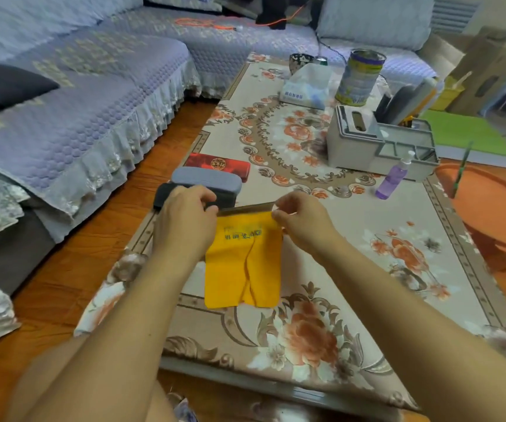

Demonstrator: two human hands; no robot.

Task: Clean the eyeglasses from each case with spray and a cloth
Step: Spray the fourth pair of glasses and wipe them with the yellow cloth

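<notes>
Now my left hand (184, 217) and right hand (299, 220) each pinch a top corner of the yellow cloth (242, 269). It hangs creased, dark print near the top, long axis running toward me.

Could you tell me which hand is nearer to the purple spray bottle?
Right. The right hand pinches the yellow cloth on the side toward the spray bottle; the left hand holds the cloth's far corner, by the cases.
</notes>
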